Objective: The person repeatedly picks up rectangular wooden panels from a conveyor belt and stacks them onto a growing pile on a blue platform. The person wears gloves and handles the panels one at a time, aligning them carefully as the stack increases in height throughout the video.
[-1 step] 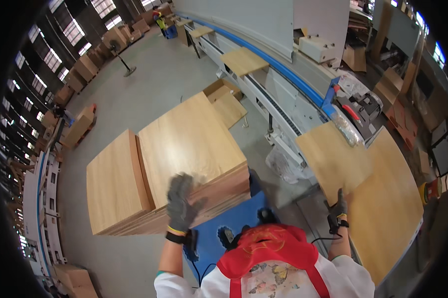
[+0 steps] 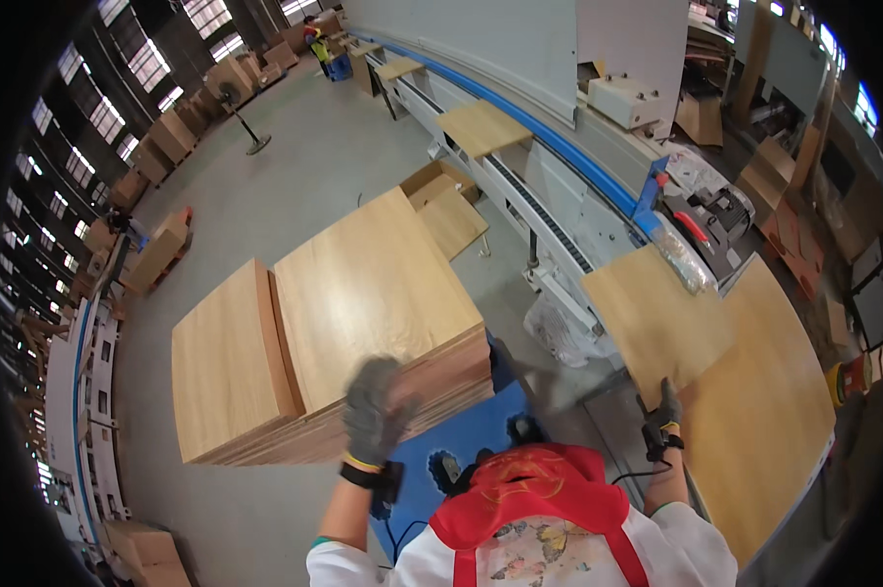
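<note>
My left hand point(image 2: 373, 416), in a grey glove, is slightly smeared by motion. Its fingers are stretched and the thumb stands apart, with nothing held. It hovers by the near edge of a tall stack of wood-grain boards point(image 2: 373, 279). A second, narrower stack point(image 2: 231, 362) stands against its left side. To the right, my gloved right hand point(image 2: 662, 421) grips the near corner of a wood-grain board point(image 2: 652, 308); part of its fingers is hidden. That board overlaps a larger wood-grain panel point(image 2: 769, 421) and reaches the end of the conveyor.
The conveyor point(image 2: 529, 201) runs away to the far left beside a blue-edged machine, with a board point(image 2: 485, 127) lying on it. An open carton point(image 2: 431, 186) is beyond the stack. A blue platform point(image 2: 441, 435) lies under the stack's near side. A fan point(image 2: 255, 142) stands farther off.
My left hand has shifted a little to the right and nearer to me. My right hand has drawn slightly left and back; the boards look almost unmoved.
</note>
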`<action>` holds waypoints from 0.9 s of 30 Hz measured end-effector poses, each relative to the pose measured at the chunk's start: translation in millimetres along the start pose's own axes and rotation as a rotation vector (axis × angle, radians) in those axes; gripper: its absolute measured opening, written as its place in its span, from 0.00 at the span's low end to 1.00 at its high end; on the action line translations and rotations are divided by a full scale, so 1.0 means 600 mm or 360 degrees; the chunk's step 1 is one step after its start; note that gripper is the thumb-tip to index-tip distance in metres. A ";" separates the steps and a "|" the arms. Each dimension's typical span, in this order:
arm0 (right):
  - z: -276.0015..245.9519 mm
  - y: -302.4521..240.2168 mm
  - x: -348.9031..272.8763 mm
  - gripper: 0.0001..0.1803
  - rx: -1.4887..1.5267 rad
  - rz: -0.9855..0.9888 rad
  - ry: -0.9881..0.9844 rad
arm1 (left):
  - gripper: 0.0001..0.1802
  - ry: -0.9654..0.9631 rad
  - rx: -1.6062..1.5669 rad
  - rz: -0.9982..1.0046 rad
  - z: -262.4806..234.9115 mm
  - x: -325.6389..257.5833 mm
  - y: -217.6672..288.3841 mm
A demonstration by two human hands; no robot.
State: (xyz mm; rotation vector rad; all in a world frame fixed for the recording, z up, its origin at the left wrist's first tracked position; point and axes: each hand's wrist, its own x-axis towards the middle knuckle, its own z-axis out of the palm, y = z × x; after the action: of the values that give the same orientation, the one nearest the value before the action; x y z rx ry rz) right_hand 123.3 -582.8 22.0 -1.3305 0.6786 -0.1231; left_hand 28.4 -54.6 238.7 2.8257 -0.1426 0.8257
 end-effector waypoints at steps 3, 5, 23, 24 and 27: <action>-0.031 0.061 -0.004 0.28 -0.0832 -0.0649 -0.0297 | 0.27 -0.0268 -0.0470 0.0413 0.104 -0.047 0.107; -0.008 0.092 -0.036 0.28 -0.0041 0.0005 -0.0411 | 0.24 -0.0799 -0.1043 -0.0070 0.174 -0.029 0.221; -0.017 0.120 -0.190 0.27 0.1304 0.0397 -0.0067 | 0.26 -0.1166 -0.2150 -0.0668 0.157 -0.003 0.297; -0.003 0.098 -0.195 0.27 0.1263 0.0422 -0.0270 | 0.25 -0.1077 -0.2210 -0.0718 0.122 0.003 0.285; 0.052 -0.003 -0.210 0.23 0.1129 0.0646 -0.0778 | 0.23 -0.1232 -0.1766 -0.0934 0.023 0.020 0.228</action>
State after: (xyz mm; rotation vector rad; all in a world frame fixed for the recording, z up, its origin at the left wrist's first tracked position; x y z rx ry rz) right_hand 38.9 -499.2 74.5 -0.4902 0.4099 0.2661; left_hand 25.3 -191.8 255.6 1.7729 0.1021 -0.4168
